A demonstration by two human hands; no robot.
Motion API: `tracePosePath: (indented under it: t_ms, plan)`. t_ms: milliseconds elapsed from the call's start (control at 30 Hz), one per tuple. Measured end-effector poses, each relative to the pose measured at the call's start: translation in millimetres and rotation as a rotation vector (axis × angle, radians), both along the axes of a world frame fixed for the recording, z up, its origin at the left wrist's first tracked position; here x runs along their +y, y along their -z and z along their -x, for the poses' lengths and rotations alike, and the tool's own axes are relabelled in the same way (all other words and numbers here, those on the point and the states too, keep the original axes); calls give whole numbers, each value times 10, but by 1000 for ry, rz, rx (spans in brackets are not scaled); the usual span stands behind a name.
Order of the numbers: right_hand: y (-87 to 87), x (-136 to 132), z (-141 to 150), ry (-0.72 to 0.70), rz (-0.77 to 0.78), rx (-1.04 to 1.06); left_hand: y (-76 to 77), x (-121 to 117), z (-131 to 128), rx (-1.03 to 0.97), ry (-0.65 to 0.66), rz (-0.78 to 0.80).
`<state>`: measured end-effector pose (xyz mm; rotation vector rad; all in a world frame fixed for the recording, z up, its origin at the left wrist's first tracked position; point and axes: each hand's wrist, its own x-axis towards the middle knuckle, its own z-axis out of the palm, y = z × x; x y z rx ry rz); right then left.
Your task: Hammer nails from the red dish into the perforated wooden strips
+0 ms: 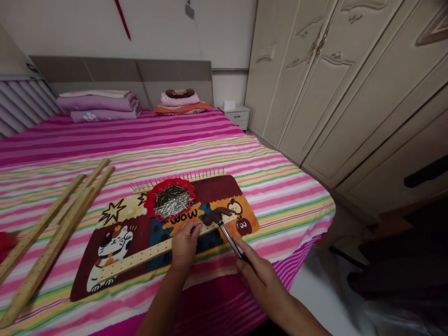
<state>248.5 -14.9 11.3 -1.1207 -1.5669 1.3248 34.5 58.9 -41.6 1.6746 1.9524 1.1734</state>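
My right hand (257, 273) grips the handle of a claw hammer (229, 237), whose dark head is over the right part of a wooden strip. My left hand (185, 242) rests at that strip (140, 256), its thumb and fingers pinched together close to the hammer head. Whatever the fingertips hold is too small to make out. Rows of small dots or holes run along the strip, which lies slantwise on a patterned mat (140, 226). Just beyond my left hand, a red scalloped bowl (149, 203) holds many loose nails (173, 200).
A second strip with upright nails (206, 174) lies along the mat's far edge. Several dotted wooden strips (52, 247) are stacked at the left on the striped bedspread (280, 186). Folded bedding (101, 105) sits by the headboard; a wardrobe (308, 70) stands at the right.
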Motion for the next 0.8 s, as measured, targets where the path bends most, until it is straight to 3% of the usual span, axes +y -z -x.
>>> tracePosePath:
  t_ms: [300,433,600,800]
  plan:
    - [-134,221,167,-87,-366,-294,72,7,-18,64,-9,-61]
    - [-204,255,154,-166,-351,-407,82,15,-11,107,-15,-55]
    - [-219,146,75,-93,-351,-267,71,18,-18,104,-2,-73]
    - [-3,-65,-124,27,-154,-157,26,2,-23,63,15,-16]
